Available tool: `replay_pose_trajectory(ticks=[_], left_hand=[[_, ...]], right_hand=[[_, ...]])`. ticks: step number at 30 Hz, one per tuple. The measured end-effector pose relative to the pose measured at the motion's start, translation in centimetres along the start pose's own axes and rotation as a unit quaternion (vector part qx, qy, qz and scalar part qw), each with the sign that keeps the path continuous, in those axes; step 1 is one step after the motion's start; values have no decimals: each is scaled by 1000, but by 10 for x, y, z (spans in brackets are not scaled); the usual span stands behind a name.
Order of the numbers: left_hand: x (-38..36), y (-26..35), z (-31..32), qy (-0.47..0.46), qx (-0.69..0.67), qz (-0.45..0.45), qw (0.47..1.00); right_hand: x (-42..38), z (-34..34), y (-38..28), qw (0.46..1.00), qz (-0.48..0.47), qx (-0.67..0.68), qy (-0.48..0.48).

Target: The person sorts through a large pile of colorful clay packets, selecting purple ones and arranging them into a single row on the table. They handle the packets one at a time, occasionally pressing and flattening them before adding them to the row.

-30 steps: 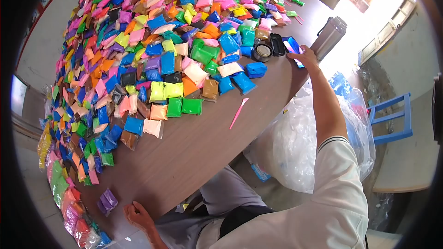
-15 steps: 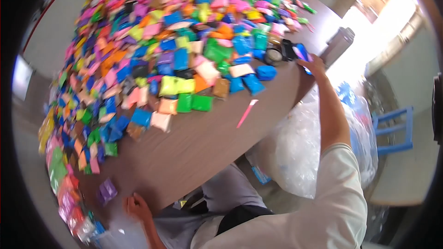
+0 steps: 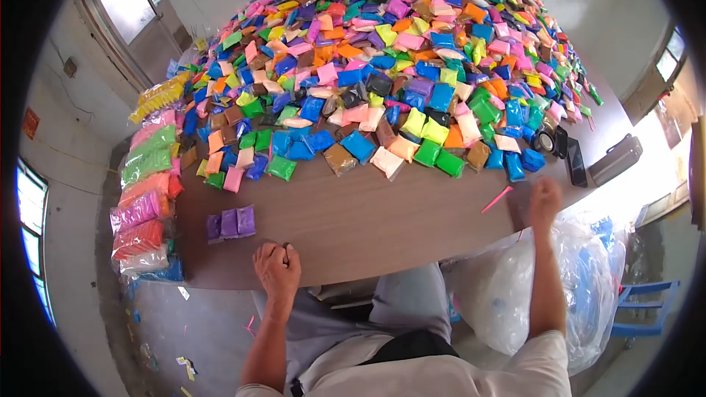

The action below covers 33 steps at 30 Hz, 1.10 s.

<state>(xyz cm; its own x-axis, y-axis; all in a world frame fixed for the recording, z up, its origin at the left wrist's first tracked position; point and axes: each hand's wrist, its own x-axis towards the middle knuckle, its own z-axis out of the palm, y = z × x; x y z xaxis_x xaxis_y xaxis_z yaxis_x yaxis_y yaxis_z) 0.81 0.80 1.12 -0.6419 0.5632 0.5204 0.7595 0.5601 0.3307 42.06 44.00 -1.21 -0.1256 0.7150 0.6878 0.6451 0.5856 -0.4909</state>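
Observation:
My left hand (image 3: 278, 270) is closed at the table's near edge, right of a row of purple packets (image 3: 231, 223). A small dark spot shows between its fingers; what it holds, if anything, is unclear. My right hand (image 3: 545, 202), slightly blurred, is raised over the table's right edge with its fingers curled; its contents are hidden. Left of it lies a pink stick (image 3: 497, 199). A dark phone (image 3: 575, 162) lies beyond it, beside a round black-rimmed item (image 3: 544, 140). A large heap of small coloured packets (image 3: 434, 131) covers the far part of the table.
Stacked bags of coloured packets (image 3: 148, 162) line the table's left end. A grey case (image 3: 616, 161) lies at the right end. Large clear plastic bags (image 3: 507, 279) and a blue stool (image 3: 647, 309) stand below the right edge.
My right hand has left the phone, whose lit screen is now dark, and moved nearer me. The view has turned left and levelled. My left hand remains closed near the purple packets.

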Motion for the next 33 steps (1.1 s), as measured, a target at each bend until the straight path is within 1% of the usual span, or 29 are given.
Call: replay_pose_trajectory(ticks=[1, 3, 4, 5, 7, 10, 11, 12, 13, 15, 16, 17, 19, 22, 23, 25, 26, 29, 33], left_hand=[[-1, 0, 0, 4, -2, 5, 1000], [-2, -1, -1, 5, -12, 5, 1000], [-2, -1, -1, 7, -17, 5, 1000], [-1, -2, -2, 13, -16, 11, 1000], [-2, -3, -2, 20, -15, 23, 999], [-4, -6, -2, 18, -30, 31, 999], [-5, -9, -4, 35, -25, 27, 999], [-5, -15, -4, 51, -24, 29, 998], [-6, -9, 3, 49, -48, 57, 996], [-8, -15, 4, 10, -62, 46, 997], [-8, -14, 5, -4, -66, 38, 997], [-10, -11, 5, 2, -62, 59, 996], [-10, -14, 2, 18, -46, 94, 994], [-13, -18, 8, 26, -61, 93, 993], [-14, -21, 10, 8, -59, 84, 995], [-13, -20, 7, -26, -52, 57, 997], [-13, -17, 6, -21, -48, 61, 997], [-12, -14, 1, -2, -35, 73, 997], [-13, -16, 7, 8, -25, 88, 996]], right_hand=[[-23, 11, -26, 999, -29, 23, 15], [-51, 14, -92, 996, -22, 63, -63], [-49, 6, -125, 995, -58, 37, -72], [-49, 6, -132, 996, -46, 35, -65], [-55, 9, -134, 998, -21, 29, -52], [-59, 12, -131, 999, -22, 14, -46], [-60, 15, -132, 999, -18, 7, -39], [-59, 31, -135, 999, -39, -7, -22], [-67, 21, -126, 998, -37, -52, 8], [-71, 18, -130, 996, -40, -86, -1], [-73, 17, -134, 995, -24, -95, -18], [-72, 18, -137, 994, -14, -98, -35], [-72, 19, -136, 991, -37, -109, -70], [-66, 20, -136, 980, -99, -120, -125], [-65, 19, -135, 974, -123, -124, -146], [-60, 5, -148, 961, -132, -163, -182], [-57, 1, -154, 953, -138, -179, -201], [-60, 14, -143, 961, -108, -166, -192], [-59, 14, -139, 960, -102, -158, -210]])
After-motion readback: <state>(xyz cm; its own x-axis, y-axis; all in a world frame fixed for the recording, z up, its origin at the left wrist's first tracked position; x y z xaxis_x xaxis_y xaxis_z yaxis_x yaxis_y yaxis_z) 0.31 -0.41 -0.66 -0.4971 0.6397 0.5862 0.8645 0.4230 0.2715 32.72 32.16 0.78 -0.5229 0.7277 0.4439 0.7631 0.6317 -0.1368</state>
